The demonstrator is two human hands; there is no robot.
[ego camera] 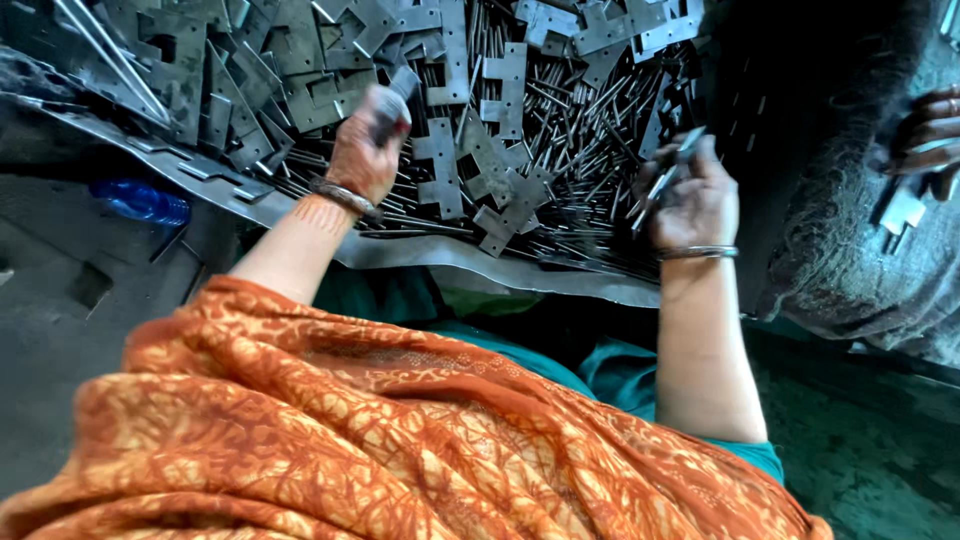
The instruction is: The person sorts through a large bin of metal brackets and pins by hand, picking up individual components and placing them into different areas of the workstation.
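Metal parts are sorted by two hands above a heap of plates and pins.

An orange patterned shawl (330, 430) fills the lower frame, with teal cloth (620, 375) seen beyond it. In the upper centre-left, the left hand (368, 150) is closed around a small flat metal plate (403, 84), a bangle (345, 197) worn at the wrist. Right of centre, the right hand (693, 200) is curled around a bunch of thin metal pins (662, 180). Beyond both, notched plates and loose pins are heaped on a grey sheet (480, 255). At the far right edge, another person's hand (925, 135) is seen beside a metal piece (902, 212).
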